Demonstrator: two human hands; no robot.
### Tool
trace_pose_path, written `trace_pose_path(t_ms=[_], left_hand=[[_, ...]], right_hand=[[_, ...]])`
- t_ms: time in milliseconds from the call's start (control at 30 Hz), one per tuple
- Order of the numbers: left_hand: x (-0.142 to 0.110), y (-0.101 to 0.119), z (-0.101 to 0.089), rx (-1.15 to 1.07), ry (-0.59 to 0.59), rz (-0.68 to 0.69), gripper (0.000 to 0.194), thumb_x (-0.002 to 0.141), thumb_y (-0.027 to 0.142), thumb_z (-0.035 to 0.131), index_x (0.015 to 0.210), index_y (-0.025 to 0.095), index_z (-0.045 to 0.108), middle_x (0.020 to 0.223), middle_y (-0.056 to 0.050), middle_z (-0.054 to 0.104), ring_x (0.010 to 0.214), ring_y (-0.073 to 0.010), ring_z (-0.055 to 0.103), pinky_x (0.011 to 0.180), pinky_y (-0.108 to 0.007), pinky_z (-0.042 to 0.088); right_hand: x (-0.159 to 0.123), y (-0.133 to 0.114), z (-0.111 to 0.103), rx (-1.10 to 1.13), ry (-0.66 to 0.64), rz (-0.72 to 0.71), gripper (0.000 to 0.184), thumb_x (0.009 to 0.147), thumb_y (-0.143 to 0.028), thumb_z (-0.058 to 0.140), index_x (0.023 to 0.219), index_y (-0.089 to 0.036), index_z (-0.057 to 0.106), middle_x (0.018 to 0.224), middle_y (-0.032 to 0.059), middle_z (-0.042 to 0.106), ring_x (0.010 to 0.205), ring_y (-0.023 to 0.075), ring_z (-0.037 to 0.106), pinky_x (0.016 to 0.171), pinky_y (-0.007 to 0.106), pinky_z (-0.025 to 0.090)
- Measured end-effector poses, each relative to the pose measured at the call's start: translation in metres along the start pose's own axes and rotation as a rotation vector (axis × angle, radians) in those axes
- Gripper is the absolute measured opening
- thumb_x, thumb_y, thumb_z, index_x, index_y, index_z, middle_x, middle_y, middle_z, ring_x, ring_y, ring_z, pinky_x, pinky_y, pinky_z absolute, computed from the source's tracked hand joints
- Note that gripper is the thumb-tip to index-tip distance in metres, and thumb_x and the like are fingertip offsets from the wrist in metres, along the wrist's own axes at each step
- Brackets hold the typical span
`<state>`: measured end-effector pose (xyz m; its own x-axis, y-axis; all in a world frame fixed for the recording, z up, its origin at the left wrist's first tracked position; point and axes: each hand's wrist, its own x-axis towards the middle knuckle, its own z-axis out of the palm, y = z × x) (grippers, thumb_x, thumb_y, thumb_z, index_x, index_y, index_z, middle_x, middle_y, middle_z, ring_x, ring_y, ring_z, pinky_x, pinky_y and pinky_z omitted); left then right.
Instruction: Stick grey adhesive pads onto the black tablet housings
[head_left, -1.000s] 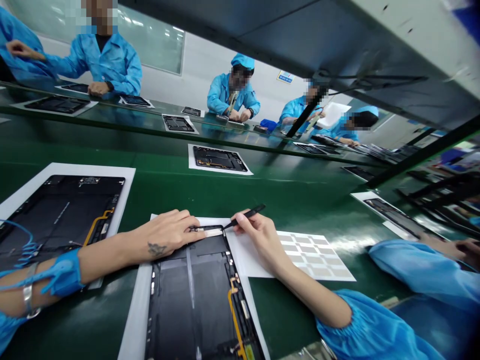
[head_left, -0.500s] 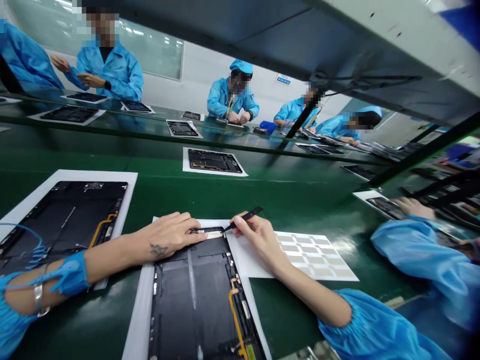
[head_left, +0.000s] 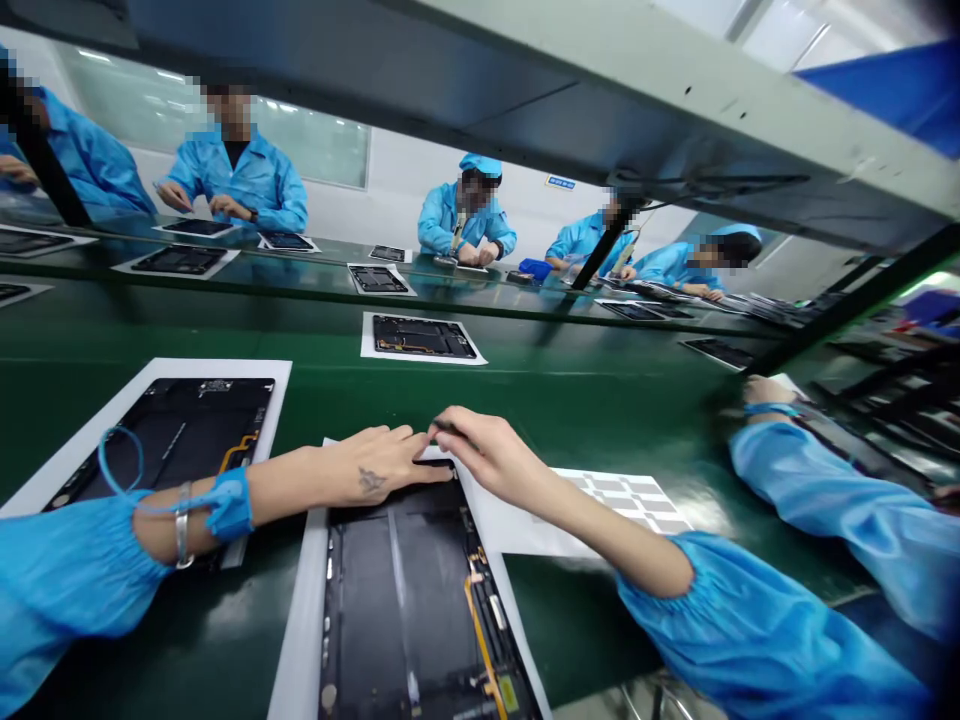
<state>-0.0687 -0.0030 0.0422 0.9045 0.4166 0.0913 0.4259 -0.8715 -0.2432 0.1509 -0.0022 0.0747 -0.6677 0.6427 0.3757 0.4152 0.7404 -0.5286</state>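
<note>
Overhead shelf (head_left: 570, 130) blocks rt hand (head_left: 491, 455) up; green belt (head_left: 525, 400) gap fwd.

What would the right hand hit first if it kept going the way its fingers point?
Probably the left hand: the right hand's fingertips sit right beside its fingers, though depth is unclear.

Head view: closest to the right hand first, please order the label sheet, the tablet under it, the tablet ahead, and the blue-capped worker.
Right hand:
1. Black tablet, just below.
2. Label sheet, right.
3. Tablet, straight ahead.
4. Blue-capped worker, far end.
</note>
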Motion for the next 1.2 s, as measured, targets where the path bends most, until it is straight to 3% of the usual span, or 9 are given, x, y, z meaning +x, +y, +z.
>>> trace_pose_path(t_ms=[167, 300, 500, 667, 767, 933, 1067, 1200], left_hand=[[-0.031, -0.005, 0.008, -0.284, 0.198, 0.039, 0.042, 0.094, 0.006, 0.041, 0.13, 0.016, 0.06, 0.123, -0.012, 0.067, 0.114, -0.0227, 0.062, 0.097, -0.036, 0.053], [-0.045, -0.007, 0.019, -0.416, 0.327, 0.041, 0.041, 0.094, 0.006, 0.038, 0.127, 0.012, 0.062, 0.131, -0.013, 0.066, 0.127, -0.021, 0.058, 0.108, -0.036, 0.049], [-0.039, -0.003, 0.015, -0.453, 0.278, 0.016, 0.037, 0.093, 0.005, 0.038, 0.118, 0.012, 0.065, 0.123, -0.013, 0.069, 0.121, -0.0218, 0.062, 0.105, -0.035, 0.051], [-0.041, -0.003, 0.016, -0.433, 0.261, 0.014, 0.043, 0.09, 0.003, 0.043, 0.128, 0.014, 0.061, 0.132, -0.011, 0.065, 0.127, -0.022, 0.058, 0.109, -0.036, 0.047], [-0.041, -0.004, 0.018, -0.436, 0.254, 0.004, 0.044, 0.089, 0.003, 0.045, 0.128, 0.015, 0.062, 0.132, -0.011, 0.065, 0.125, -0.0226, 0.06, 0.107, -0.038, 0.049], [-0.037, -0.002, 0.015, -0.406, 0.278, 0.008, 0.04, 0.09, 0.003, 0.046, 0.123, 0.014, 0.065, 0.127, -0.011, 0.069, 0.119, -0.0226, 0.064, 0.103, -0.036, 0.051], [-0.037, -0.001, 0.014, -0.406, 0.299, 0.006, 0.039, 0.091, 0.004, 0.045, 0.122, 0.014, 0.066, 0.127, -0.011, 0.069, 0.119, -0.0226, 0.064, 0.104, -0.037, 0.051], [-0.037, -0.001, 0.016, -0.419, 0.322, 0.002, 0.04, 0.09, 0.003, 0.043, 0.121, 0.013, 0.067, 0.126, -0.013, 0.069, 0.118, -0.0246, 0.064, 0.101, -0.039, 0.052]], right_hand=[[0.017, 0.011, 0.007, -0.253, -0.365, -0.123, 0.016, 0.087, -0.003, 0.058, 0.079, -0.017, 0.062, 0.083, 0.0047, 0.06, 0.08, 0.018, 0.056, 0.07, 0.028, 0.041], [0.023, 0.006, 0.011, -0.367, -0.498, -0.177, 0.015, 0.085, -0.002, 0.06, 0.083, -0.016, 0.064, 0.084, 0.0049, 0.06, 0.08, 0.0183, 0.054, 0.072, 0.029, 0.038], [0.029, -0.01, 0.012, -0.593, -0.621, -0.25, 0.015, 0.089, -0.006, 0.052, 0.093, -0.013, 0.064, 0.087, 0.0094, 0.062, 0.079, 0.0207, 0.052, 0.07, 0.033, 0.037], [0.024, -0.001, -0.006, -0.65, -0.686, -0.202, 0.015, 0.086, -0.003, 0.053, 0.088, -0.014, 0.064, 0.086, 0.0087, 0.063, 0.077, 0.0202, 0.052, 0.067, 0.033, 0.034], [0.012, 0.011, -0.012, -0.557, -0.626, -0.142, 0.014, 0.087, -0.006, 0.054, 0.082, -0.016, 0.063, 0.084, 0.0067, 0.062, 0.078, 0.0197, 0.053, 0.068, 0.032, 0.035], [-0.02, 0.018, 0.005, -0.308, -0.284, -0.168, 0.023, 0.091, -0.006, 0.051, 0.103, -0.016, 0.068, 0.091, 0.0083, 0.064, 0.086, 0.0206, 0.056, 0.075, 0.033, 0.042], [-0.043, 0.019, 0.011, -0.199, -0.228, -0.142, 0.029, 0.095, -0.013, 0.053, 0.119, -0.019, 0.067, 0.093, 0.0087, 0.062, 0.087, 0.0208, 0.057, 0.077, 0.034, 0.047], [-0.047, 0.02, 0.003, -0.208, -0.178, -0.059, 0.027, 0.094, -0.01, 0.05, 0.109, -0.018, 0.07, 0.087, 0.0085, 0.062, 0.083, 0.0219, 0.057, 0.074, 0.035, 0.048]])
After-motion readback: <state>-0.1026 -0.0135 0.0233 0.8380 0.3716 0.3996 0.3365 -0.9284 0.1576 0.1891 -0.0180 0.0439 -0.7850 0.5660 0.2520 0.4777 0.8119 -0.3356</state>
